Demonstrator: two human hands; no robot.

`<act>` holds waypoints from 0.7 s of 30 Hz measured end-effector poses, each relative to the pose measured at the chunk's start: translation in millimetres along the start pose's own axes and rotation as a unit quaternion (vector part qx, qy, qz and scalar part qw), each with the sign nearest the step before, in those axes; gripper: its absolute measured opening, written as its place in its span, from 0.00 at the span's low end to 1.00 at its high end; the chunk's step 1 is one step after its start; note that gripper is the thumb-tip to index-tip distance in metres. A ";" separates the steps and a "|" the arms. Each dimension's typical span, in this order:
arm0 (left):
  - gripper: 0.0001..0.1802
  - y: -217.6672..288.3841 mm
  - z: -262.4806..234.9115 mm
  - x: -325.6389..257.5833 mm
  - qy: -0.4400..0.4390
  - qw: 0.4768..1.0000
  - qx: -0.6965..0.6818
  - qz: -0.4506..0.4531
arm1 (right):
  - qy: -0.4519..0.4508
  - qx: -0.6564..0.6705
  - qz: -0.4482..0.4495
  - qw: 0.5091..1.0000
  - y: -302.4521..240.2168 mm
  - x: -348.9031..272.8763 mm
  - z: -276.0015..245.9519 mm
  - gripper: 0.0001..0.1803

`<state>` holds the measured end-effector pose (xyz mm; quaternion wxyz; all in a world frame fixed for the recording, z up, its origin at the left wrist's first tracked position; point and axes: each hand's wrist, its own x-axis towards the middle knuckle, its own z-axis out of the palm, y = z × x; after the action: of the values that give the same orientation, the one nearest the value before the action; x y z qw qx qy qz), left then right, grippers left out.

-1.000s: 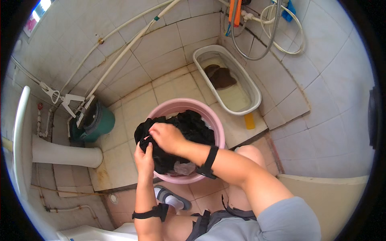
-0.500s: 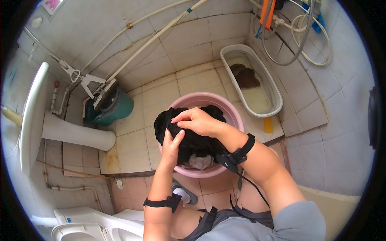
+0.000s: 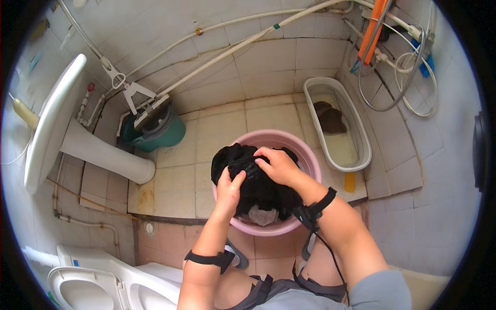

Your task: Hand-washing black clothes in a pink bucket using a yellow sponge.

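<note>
Black cloth (image 3: 261,190) bunched up in the pink tub (image 3: 310,164), one bit held up between two hands; pinched by the left hand (image 3: 228,193), thumb on the near side, and pinched by the right hand (image 3: 281,166) near the top edge; looks soft and floppy, hard to break; likely heavy and a bit slippery if wet, but cannot tell; best held by a thick fold, using both hands; no clear front or long way in the heap; held bit slanting up from left to right.
</note>
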<state>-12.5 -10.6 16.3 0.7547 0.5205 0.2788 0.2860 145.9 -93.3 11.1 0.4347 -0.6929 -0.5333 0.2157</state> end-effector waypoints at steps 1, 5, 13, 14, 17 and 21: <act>0.18 -5.9 -0.7 3.5 0.011 0.999 0.046 0.020 | 0.088 -0.022 -0.018 0.996 -6.0 -0.8 7.5 0.12; 0.16 -26.7 -21.7 12.9 0.049 0.979 0.190 0.060 | 0.168 -0.061 -0.219 0.959 -41.0 -12.6 43.9 0.08; 0.15 -13.2 -16.5 6.5 0.039 0.972 0.200 0.121 | 0.155 -0.002 -0.206 0.966 -44.8 -12.7 48.8 0.07; 0.15 -9.9 -9.1 3.2 0.038 0.973 0.195 0.120 | 0.165 -0.007 -0.178 0.970 -33.7 -8.8 39.8 0.07; 0.13 -12.4 -0.7 0.6 0.034 0.961 0.248 0.115 | 0.226 -0.020 -0.071 0.971 -19.7 1.7 36.2 0.07; 0.14 -15.2 -16.0 2.2 0.032 0.986 0.144 0.073 | 0.165 0.029 -0.166 0.972 -33.3 -6.7 49.8 0.07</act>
<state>-20.3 -3.5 -3.1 0.6398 0.6329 0.3026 0.3139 87.3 -79.2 11.4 0.5660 -0.6082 -0.5551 0.0387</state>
